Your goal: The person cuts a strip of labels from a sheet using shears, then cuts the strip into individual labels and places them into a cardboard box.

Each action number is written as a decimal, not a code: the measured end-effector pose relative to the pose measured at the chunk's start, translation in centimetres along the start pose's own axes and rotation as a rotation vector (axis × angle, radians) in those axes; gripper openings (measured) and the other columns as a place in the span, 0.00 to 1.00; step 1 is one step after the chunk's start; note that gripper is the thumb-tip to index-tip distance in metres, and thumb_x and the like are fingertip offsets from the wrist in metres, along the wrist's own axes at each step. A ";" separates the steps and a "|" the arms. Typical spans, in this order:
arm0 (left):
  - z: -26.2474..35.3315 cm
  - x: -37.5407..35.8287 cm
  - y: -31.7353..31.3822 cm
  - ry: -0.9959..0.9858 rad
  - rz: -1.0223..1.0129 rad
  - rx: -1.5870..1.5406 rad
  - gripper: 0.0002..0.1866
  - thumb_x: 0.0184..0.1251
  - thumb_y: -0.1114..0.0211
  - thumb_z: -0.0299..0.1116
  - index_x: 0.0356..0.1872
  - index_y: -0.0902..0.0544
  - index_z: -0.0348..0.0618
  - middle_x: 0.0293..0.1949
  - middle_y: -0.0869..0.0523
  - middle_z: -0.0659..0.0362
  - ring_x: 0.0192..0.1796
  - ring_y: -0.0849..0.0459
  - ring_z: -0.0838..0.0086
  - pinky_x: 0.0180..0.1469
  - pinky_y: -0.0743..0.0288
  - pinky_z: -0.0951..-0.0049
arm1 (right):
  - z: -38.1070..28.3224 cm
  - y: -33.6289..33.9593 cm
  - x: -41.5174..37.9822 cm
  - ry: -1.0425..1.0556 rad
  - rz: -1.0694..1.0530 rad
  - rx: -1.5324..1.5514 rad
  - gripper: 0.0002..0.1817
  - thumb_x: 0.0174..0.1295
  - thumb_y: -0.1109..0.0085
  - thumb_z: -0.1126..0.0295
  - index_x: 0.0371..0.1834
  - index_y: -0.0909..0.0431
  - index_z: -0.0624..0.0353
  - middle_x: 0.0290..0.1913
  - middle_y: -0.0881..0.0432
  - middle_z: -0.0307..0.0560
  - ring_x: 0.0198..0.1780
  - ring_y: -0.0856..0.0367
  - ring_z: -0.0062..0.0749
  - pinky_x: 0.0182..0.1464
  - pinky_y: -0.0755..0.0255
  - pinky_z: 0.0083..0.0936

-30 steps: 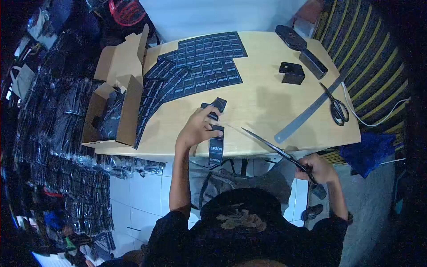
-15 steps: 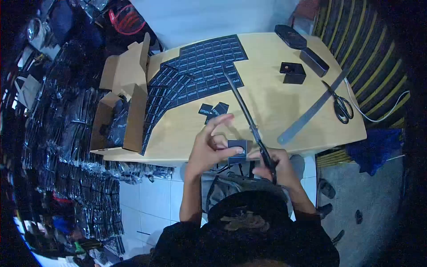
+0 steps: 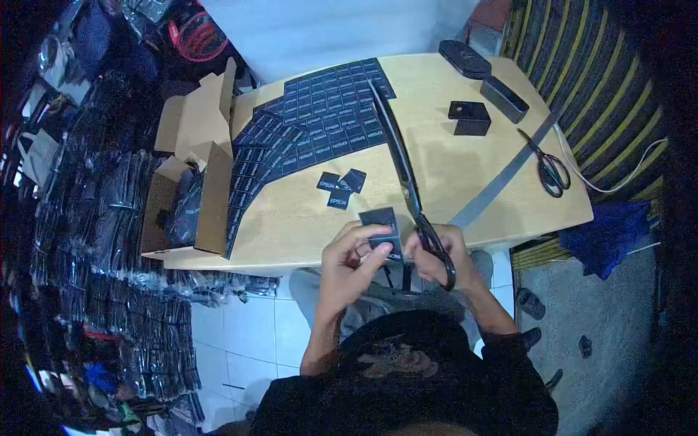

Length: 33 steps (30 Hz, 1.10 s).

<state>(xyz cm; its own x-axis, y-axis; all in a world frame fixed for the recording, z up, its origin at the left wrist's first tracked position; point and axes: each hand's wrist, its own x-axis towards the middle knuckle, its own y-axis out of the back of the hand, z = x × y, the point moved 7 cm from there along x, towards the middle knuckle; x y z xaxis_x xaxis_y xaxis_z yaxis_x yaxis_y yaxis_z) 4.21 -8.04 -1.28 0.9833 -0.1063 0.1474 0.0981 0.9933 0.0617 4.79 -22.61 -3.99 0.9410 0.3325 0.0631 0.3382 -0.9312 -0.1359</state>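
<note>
Between the thumb and fingers of my left hand [image 3: 356, 258] is a small dark label strip [image 3: 379, 216], just past the table's front edge. My right hand [image 3: 443, 258] grips large black scissors [image 3: 407, 178] by the handles, their long blades pointing away over the table and looking nearly closed. The strip is close to the left of the scissors' handles. Several small cut labels [image 3: 339, 198] with white "EPSON" print lie loosely together beyond my left hand. Farther back, overlapping dark sheets [image 3: 331, 109] carry rows of the same print.
An open cardboard box [image 3: 213, 196] with dark pieces inside stands at the table's left. On the right are a metal ruler [image 3: 502, 180], smaller scissors [image 3: 550, 171], a black block [image 3: 470, 118], a black box [image 3: 504, 99] and a dark oblong item [image 3: 465, 59].
The fingers of my left hand have closed on the label strip, and more of it shows above them. The scissors have turned slightly, and the whole view has shifted a little.
</note>
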 end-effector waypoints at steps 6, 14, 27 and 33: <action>1.3 1.0 2.7 -0.121 0.027 0.040 0.24 0.47 0.29 0.19 0.50 0.20 0.40 0.28 0.33 0.70 0.25 0.38 0.91 0.25 0.46 0.89 | -0.2 3.2 -2.4 -0.011 -0.255 -0.018 0.26 0.44 0.30 0.54 0.38 0.29 0.61 0.24 0.34 0.32 0.26 0.37 0.19 0.28 0.41 0.20; 3.2 2.3 3.9 -0.132 -0.109 0.082 0.29 0.42 0.26 0.18 0.52 0.21 0.41 0.32 0.25 0.66 0.27 0.34 0.89 0.25 0.40 0.88 | -3.8 5.8 -4.9 -0.234 -0.619 -0.577 0.24 0.43 0.28 0.54 0.33 0.27 0.60 0.23 0.25 0.42 0.27 0.25 0.29 0.30 0.33 0.26; 1.9 2.7 0.8 -0.002 -0.495 0.217 0.29 0.40 0.24 0.20 0.50 0.19 0.43 0.40 0.20 0.62 0.38 0.20 0.85 0.32 0.27 0.88 | -4.1 5.8 -4.2 -0.238 -0.758 -0.669 0.23 0.42 0.28 0.54 0.31 0.25 0.59 0.20 0.27 0.38 0.23 0.28 0.24 0.25 0.35 0.23; 1.8 2.7 0.6 -0.003 -0.494 0.174 0.29 0.41 0.24 0.25 0.51 0.19 0.49 0.29 0.27 0.70 0.24 0.41 0.89 0.24 0.47 0.84 | -4.2 5.7 -4.2 -0.205 -0.770 -0.648 0.22 0.43 0.28 0.56 0.32 0.25 0.60 0.21 0.26 0.36 0.23 0.28 0.22 0.25 0.35 0.22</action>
<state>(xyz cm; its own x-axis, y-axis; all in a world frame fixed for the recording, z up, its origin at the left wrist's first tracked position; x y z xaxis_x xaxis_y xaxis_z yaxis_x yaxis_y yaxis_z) 6.69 -7.81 0.90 0.8259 -0.5604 0.0618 0.5229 0.8024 0.2875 2.68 -29.96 -0.92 0.4769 0.8363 -0.2705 0.8357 -0.3361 0.4343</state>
